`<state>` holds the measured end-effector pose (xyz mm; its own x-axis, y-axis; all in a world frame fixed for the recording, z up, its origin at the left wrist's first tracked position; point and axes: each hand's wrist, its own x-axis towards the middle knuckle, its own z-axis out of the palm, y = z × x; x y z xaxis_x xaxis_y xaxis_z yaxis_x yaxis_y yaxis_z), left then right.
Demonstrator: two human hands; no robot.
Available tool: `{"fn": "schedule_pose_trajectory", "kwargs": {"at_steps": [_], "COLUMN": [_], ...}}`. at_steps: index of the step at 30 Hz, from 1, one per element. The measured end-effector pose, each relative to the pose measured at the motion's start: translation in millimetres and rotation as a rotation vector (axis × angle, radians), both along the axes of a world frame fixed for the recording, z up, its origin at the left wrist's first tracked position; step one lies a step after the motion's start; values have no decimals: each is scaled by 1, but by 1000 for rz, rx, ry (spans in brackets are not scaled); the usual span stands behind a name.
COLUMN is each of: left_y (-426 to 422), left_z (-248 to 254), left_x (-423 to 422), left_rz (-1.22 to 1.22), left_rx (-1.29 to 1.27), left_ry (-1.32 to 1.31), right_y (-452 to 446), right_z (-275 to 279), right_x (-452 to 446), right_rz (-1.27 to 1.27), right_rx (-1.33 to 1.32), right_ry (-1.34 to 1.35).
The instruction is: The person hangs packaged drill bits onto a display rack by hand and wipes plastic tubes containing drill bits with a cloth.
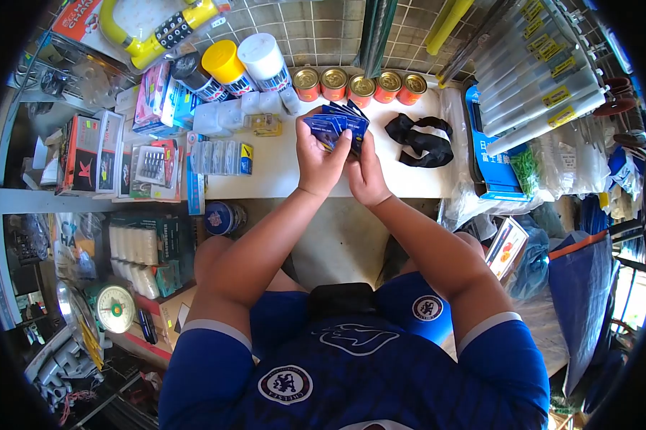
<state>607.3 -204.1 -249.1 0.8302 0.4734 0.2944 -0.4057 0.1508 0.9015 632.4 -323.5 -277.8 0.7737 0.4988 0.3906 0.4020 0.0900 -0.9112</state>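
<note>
Several blue cards or small packets [328, 127] are fanned out between my two hands, above the back part of the white shelf [265, 188]. My left hand [321, 159] is closed on them from the left side, its thumb lying across their front. On the right side my right hand [368, 169] holds the lower right part of the bundle, with its fingers partly hidden behind it. Just behind the bundle stands a row of small orange cans [361, 87] with gold lids. A black cloth strap [419, 140] lies on the shelf to the right of my hands.
Spray cans [264, 61] with white, yellow and black caps stand back left. Small clear boxes [221, 158] lie left of my hands. White tubes [545, 107] and a blue package [489, 168] are at the right. A dial scale [115, 309] stands lower left.
</note>
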Motion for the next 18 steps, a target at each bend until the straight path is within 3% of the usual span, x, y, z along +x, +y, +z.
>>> {"fn": "schedule_pose_trajectory", "kwargs": {"at_steps": [9, 13, 18], "left_y": [8, 5, 4], "left_z": [0, 4, -3], "left_x": [-4, -4, -1], "left_rz": [-40, 35, -10], "left_rx": [16, 210, 4], "left_ry": [-51, 54, -68], "right_y": [5, 8, 10], "right_z": [2, 9, 7], "right_x": [2, -5, -2], "right_rz": [-153, -203, -241], "right_rx": [-77, -62, -66], "right_ry": [72, 14, 165]}}
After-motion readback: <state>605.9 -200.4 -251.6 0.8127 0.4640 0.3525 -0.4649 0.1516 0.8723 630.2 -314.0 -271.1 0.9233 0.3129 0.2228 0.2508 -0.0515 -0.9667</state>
